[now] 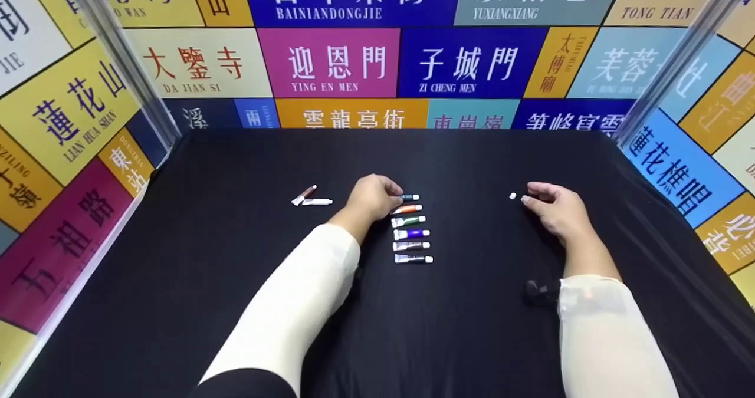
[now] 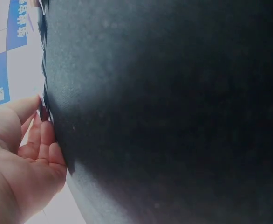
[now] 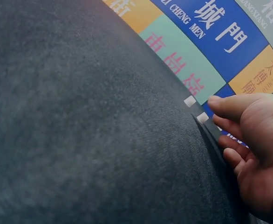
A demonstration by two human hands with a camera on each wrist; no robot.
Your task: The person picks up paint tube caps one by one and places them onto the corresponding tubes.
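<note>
My left hand (image 1: 373, 197) is at the far end of a column of small paint tubes and pinches the tail of a dark blue paint tube (image 1: 411, 197). Nearer me, lying side by side, are an orange tube (image 1: 408, 209), a green tube (image 1: 409, 221), a purple tube (image 1: 412, 233) and darker-labelled tubes (image 1: 412, 246). On the right, my right hand (image 1: 554, 209) has its thumb and fingers loosely bent and apart. Just off its fingertips lie small white pieces (image 3: 190, 101), seemingly caps. In the left wrist view, my left hand (image 2: 27, 154) hides most of the tube's end.
A brown tube (image 1: 305, 194) and a white tube (image 1: 318, 201) lie touching or nearly so, left of my left hand. Black cloth (image 1: 472, 315) covers the table. Panels with printed place names (image 1: 330, 62) stand behind and at both sides.
</note>
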